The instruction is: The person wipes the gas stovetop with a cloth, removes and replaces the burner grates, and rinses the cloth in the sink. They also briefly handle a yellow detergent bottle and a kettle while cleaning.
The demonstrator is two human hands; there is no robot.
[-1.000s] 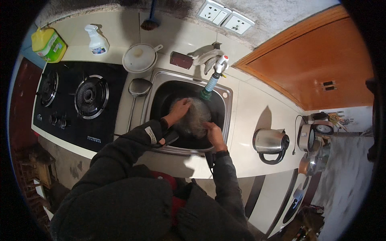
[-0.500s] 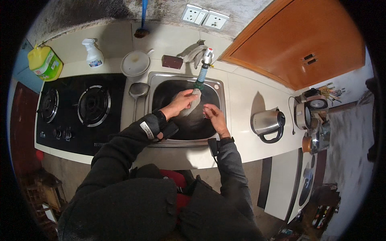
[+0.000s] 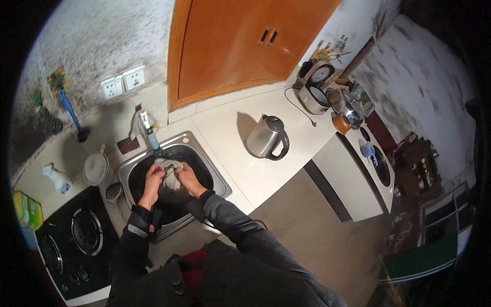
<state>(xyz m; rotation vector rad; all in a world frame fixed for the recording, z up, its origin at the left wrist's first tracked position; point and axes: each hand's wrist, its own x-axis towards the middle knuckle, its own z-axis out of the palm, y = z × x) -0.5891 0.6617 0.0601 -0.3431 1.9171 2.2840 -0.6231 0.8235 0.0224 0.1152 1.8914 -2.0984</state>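
We have a pale cloth [image 3: 172, 180] bunched over the sink [image 3: 214, 175], left of the frame's centre, gripped by our left hand [image 3: 152, 185] and right hand [image 3: 188, 180]. The tap [image 3: 152, 140] stands just above it; a steel kettle [image 3: 262, 139] sits on the counter [image 3: 212, 134] near mid-frame, and a black stove [image 3: 100, 262] fills the lower left.

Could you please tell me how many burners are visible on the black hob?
2: the right burner, nearer the sink, and the left burner, farther from it. No others appear hidden.
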